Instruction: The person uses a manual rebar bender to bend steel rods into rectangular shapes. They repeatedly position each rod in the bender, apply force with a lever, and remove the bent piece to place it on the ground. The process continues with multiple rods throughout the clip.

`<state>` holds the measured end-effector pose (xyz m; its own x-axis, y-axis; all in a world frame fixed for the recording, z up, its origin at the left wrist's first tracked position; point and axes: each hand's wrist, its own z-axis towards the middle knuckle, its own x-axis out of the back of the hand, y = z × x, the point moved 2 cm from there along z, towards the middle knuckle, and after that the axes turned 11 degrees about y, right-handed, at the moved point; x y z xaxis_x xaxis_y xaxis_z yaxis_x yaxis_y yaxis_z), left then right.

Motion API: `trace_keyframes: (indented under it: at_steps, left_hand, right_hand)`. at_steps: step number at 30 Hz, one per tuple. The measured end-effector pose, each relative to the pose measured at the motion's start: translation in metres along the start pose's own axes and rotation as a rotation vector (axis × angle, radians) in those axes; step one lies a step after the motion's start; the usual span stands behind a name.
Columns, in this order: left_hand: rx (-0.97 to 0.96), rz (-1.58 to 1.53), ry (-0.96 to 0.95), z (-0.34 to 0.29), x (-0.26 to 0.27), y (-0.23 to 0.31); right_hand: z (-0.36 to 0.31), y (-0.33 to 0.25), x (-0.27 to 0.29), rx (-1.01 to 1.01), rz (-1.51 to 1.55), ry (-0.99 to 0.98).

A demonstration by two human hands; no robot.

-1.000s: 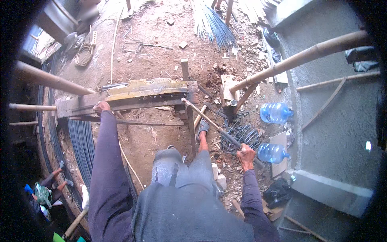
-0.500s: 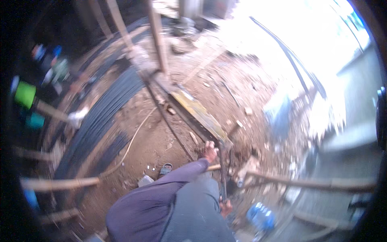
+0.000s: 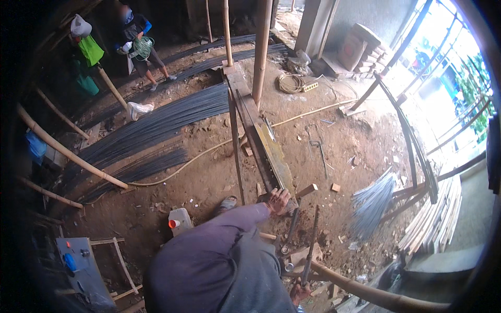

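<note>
A long narrow wooden bench (image 3: 252, 125) runs away from me, with a yellowish board (image 3: 275, 151) along its right side. My left hand (image 3: 278, 201) lies over the bench's near end with its fingers curled down. What sits under those fingers is hidden. Below and to the right, my right hand (image 3: 300, 293) is closed round the lower end of a dark metal bar (image 3: 312, 245), which stands tilted with its tip up, apart from the bench. A hammer-like tool with a wooden block head (image 3: 307, 190) is beside the bench's end.
Bundles of steel rods (image 3: 172, 117) lie at left. Bamboo poles (image 3: 360, 287) cross near my right hand. A white jug (image 3: 180, 221) stands left of my arm. Another person (image 3: 138, 44) holds a green coil at the far left. A power strip (image 3: 310, 87) lies beyond the bench.
The bar in my right hand has swung away from the bench's end, to the right. My left hand stays at that end. The view has turned and sharpened.
</note>
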<state>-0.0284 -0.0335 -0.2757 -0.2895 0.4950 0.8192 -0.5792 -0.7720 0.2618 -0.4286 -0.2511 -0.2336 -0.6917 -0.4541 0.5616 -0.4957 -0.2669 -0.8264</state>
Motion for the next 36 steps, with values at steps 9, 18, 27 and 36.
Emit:
trace_keyframes:
  at_steps: [9,18,27,36]
  left_hand:
    - [-0.054,-0.458,0.828,0.279,0.178,0.007]
    - [-0.235,-1.307,1.254,0.364,0.416,0.093]
    - [0.421,-2.002,0.912,0.328,0.381,0.102]
    - [0.967,-1.991,0.759,0.286,0.255,0.032]
  right_hand:
    - [0.006,-0.048,-0.038,0.325,0.250,0.301]
    - [0.070,-0.139,-0.041,-0.008,0.500,0.237]
    - [0.071,-0.208,0.003,0.180,0.355,0.172]
    - [0.071,-0.191,-0.017,0.155,0.401,-0.120]
